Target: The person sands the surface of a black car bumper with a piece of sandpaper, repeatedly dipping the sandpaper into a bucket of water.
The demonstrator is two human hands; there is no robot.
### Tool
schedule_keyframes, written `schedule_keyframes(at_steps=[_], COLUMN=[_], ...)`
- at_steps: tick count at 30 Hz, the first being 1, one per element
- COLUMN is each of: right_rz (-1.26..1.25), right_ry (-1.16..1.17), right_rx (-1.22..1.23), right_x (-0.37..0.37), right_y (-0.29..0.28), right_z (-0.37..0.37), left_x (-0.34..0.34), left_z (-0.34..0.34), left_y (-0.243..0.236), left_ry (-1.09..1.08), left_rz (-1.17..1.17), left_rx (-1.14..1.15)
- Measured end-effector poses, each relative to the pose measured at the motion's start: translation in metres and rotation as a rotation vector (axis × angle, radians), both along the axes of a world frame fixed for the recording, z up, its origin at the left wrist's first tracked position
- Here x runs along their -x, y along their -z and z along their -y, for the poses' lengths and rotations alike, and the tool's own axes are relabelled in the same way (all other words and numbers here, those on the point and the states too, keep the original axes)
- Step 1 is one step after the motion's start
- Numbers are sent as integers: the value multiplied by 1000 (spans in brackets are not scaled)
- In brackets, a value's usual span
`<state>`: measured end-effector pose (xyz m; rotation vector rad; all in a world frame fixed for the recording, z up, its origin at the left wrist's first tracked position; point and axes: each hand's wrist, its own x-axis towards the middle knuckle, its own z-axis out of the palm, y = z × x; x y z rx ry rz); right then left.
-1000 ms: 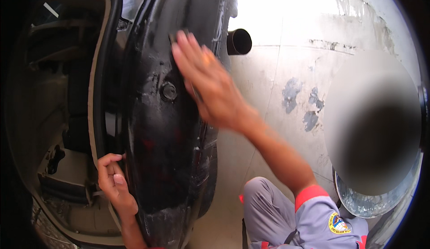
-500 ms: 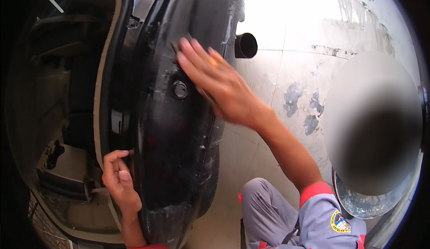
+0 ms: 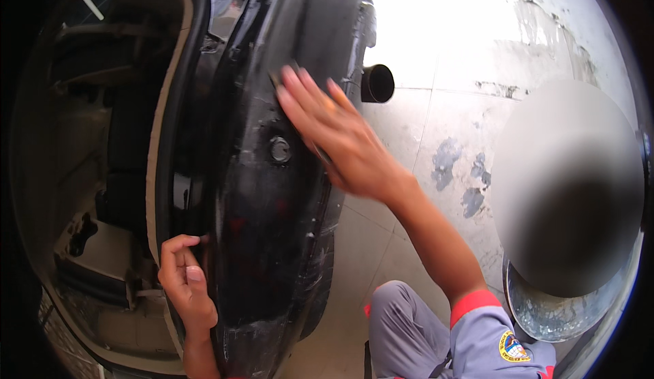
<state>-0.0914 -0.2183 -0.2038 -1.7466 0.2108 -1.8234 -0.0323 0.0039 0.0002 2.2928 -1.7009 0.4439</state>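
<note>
A long black car bumper (image 3: pixel 255 243), scuffed and dull in places, runs down the middle of the view. My right hand (image 3: pixel 340 130) lies flat on it with fingers stretched out. Under that hand is a thin dark sheet (image 3: pixel 275 79), apparently sandpaper; only slivers show at its edges. A round fitting (image 3: pixel 280 149) sits in the bumper just below my fingers. My left hand (image 3: pixel 185 280) rests at the bumper's inner edge, by the boot opening. Its fingers are loosely bent, the thumb stands apart, and no held thing shows.
Left of the bumper is the car's dark boot opening or window (image 3: pixel 102 140) with a tan border. An exhaust tip (image 3: pixel 378 84) juts out on the right. A metal basin (image 3: pixel 555 314) stands at the right, partly behind a blurred round patch. The pale floor (image 3: pixel 446 130) has peeled marks.
The car sits slightly lower in the picture, as the view has shifted. My right hand has slid a little farther from the round fitting along the bumper. My left hand keeps its pose.
</note>
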Motion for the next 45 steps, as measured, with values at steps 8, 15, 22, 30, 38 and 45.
schedule_keyframes(at_steps=[8, 15, 22, 30, 38, 45], right_rz=[-80, 0, -73, 84, 22, 116], right_ry=[-71, 87, 102, -81, -52, -4], right_rx=[-97, -197, -315, -430, -506, -512], right_x=[3, -17, -17, -19, -15, -29], right_y=[18, 9, 6, -3, -17, 1], right_z=[-73, -9, -60, -123, -121, -61], left_x=[-2, -13, -8, -4, -11, -11], left_z=[-7, -3, -4, -4, -7, -1], left_y=[-1, 12, 8, 3, -2, 11], left_ry=[-14, -5, -32, -2, -45, 20], left_rz=[14, -44, -23, -8, -24, -5], left_rx=[-30, -10, 15, -9, -11, 8])
